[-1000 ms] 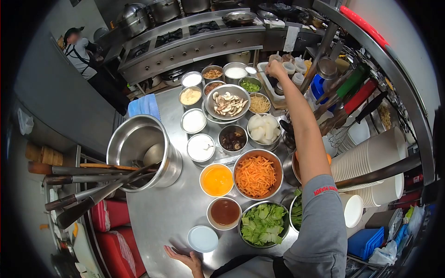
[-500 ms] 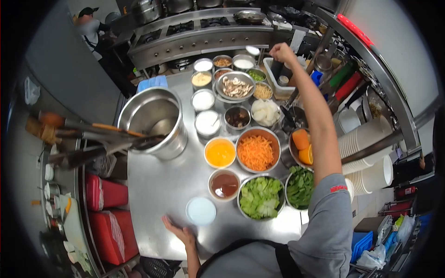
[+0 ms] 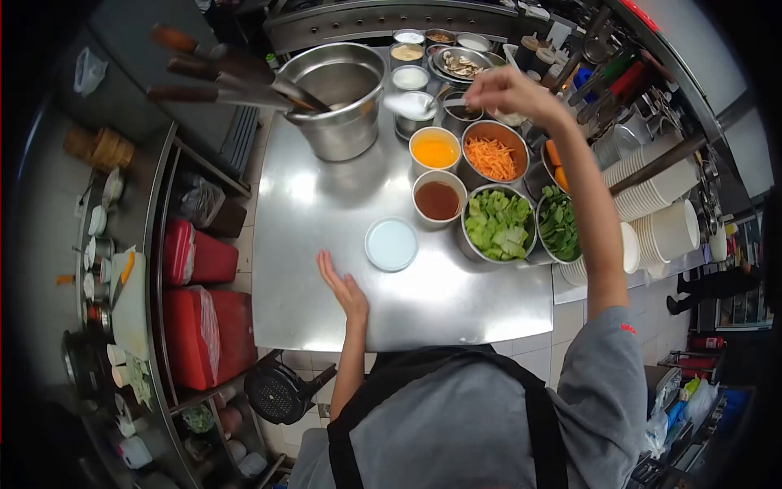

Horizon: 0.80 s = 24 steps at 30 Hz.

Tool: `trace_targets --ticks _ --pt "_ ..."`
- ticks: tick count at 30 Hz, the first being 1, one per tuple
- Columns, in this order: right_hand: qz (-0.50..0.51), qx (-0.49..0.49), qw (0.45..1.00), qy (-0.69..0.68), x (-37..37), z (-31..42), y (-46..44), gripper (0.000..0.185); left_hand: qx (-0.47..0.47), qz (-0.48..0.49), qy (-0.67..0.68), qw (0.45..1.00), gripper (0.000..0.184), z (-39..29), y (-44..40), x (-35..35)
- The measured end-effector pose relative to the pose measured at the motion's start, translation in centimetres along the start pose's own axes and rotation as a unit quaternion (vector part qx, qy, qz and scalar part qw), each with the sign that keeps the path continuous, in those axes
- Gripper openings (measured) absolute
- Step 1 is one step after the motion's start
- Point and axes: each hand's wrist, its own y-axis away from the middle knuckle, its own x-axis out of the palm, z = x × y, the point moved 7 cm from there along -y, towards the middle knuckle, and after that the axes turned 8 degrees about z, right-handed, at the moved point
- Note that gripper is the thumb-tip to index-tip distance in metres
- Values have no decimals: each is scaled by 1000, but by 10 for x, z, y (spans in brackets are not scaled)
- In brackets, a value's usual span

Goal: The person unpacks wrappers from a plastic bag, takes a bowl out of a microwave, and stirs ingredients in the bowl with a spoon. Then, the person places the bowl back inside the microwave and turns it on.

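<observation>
Fingers pinched, my right hand (image 3: 507,91) holds a spoon (image 3: 411,106) whose bowl, heaped with something white, is blurred above the white-filled containers. My left hand (image 3: 344,287) is bare, its fingers apart, over the steel table (image 3: 456,316). Beside it sits a pale blue-white round dish (image 3: 391,244). Nearby are a bowl of brown sauce (image 3: 437,201), a bowl of orange liquid (image 3: 435,150), shredded carrot (image 3: 490,156), chopped lettuce (image 3: 498,224) and dark leafy greens (image 3: 559,226). Sliced mushrooms (image 3: 459,63) lie in a bowl further back.
A large steel pot (image 3: 342,122) with long-handled utensils stands at the back left. Stacked white tubs (image 3: 652,183) are at the right. Red bins (image 3: 213,336) sit on a low left shelf. A person's legs (image 3: 717,285) show at far right.
My right hand has come back from the far squeeze-bottle area toward my body with the spoon. The view has tilted down, and my left hand remains spread near the pale dish.
</observation>
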Motion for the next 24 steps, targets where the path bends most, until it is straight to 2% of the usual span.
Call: trace_targets --ticks 3,5,7,9,11,15,24 --pt "61 -19 997 -38 76 -3 19 9 0 2 9 1000 57 0 6 -4" --pt "49 -43 997 52 115 2 36 13 2 -4 19 1000 53 2 4 -5" --pt "37 24 985 164 148 5 53 12 7 0 26 1000 52 0 3 -5" --pt "-14 50 974 220 171 17 71 11 8 2 34 999 52 0 5 -6" --pt "-47 29 964 258 191 14 79 9 10 0 46 999 51 0 5 -6" --pt "-101 4 946 307 207 19 91 10 13 -9 47 999 51 0 7 -8" --pt "-142 -4 909 392 214 28 103 12 20 11 82 996 52 0 4 -2"
